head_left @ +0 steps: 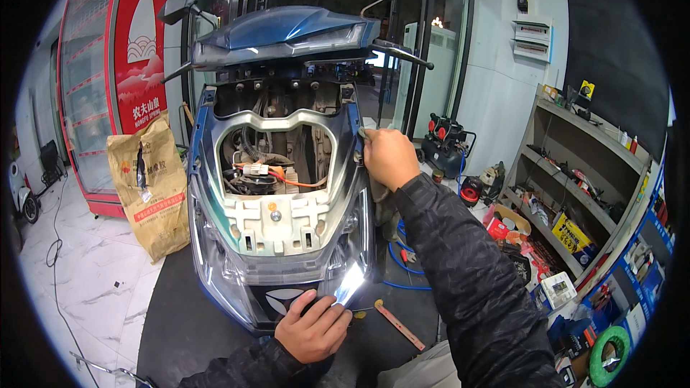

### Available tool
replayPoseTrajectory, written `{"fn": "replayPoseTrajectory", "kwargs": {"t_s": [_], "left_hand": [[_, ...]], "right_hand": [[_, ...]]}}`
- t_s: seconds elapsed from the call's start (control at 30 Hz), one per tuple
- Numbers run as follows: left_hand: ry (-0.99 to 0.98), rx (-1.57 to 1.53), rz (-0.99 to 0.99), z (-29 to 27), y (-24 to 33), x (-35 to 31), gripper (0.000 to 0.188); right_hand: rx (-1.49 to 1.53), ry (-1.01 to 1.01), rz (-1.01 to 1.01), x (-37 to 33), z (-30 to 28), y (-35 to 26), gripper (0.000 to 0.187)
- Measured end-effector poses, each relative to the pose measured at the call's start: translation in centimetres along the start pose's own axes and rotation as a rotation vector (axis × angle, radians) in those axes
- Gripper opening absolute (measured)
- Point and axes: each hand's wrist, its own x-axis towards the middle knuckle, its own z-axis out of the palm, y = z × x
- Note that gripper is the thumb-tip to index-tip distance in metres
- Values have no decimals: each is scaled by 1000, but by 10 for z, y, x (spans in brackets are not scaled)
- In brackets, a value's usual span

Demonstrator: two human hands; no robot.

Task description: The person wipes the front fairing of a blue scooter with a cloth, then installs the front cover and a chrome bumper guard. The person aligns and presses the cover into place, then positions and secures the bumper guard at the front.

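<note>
A blue electric scooter [282,241] faces me with its front cover off. Inside its pale inner frame [277,219] an opening shows orange and dark wiring with a white connector [256,169]. My left hand [314,329] lies on the lower nose of the scooter, fingers stretched out over the panel, beside a bright light spot [350,284] in the clear lamp cover. My right hand [392,160] is closed at the upper right edge of the front body, pinching; what sits between its fingertips is mostly hidden.
A brown paper sack [149,194] and a red drinks fridge [140,43] stand to the left. A flat reddish strip [399,325] lies on the dark mat [165,316]. At the right are an air compressor [443,147], a blue hose [402,259], and cluttered shelves [575,165].
</note>
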Motion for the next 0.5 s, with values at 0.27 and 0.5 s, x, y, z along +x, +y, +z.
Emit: {"fn": "replayPoseTrajectory", "kwargs": {"t_s": [0.27,0.5], "left_hand": [[-14,20,-6,2,1,0,28],[-19,8,6,1,0,-1,29]], "right_hand": [[-100,-29,95,38,13,-4,14],[-40,-380,17,-5,-47,13,15]]}}
